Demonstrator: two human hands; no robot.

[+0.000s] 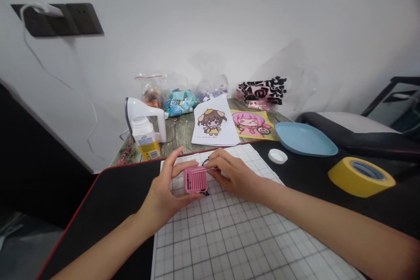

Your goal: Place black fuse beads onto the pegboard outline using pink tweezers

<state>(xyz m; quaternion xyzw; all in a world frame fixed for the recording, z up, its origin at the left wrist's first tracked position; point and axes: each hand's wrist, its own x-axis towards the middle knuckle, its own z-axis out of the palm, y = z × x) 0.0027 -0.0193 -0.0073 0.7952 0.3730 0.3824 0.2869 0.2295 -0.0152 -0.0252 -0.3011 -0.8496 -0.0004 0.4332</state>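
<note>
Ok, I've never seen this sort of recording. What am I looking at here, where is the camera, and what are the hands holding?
One picture, from a camera on the person's head, looking down at their own bare hands. The left hand holds a small pink ribbed tray; the right hand holds a thin tool against its top edge. Below lies a white gridded board on a black mat. Behind them: a mini iron, a white bottle, two cartoon pattern sheets, a blue dish, a white cap, yellow tape and bags of beads.

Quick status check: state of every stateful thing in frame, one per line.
left hand: gripping pink comb tool
right hand: pinching thin stick laid across the tool's top edge
white bottle: upright, uncapped
white cap: off, lying on black mat
blue dish: looks empty
yellow tape roll: lying flat
bead bags: appear sealed
</note>
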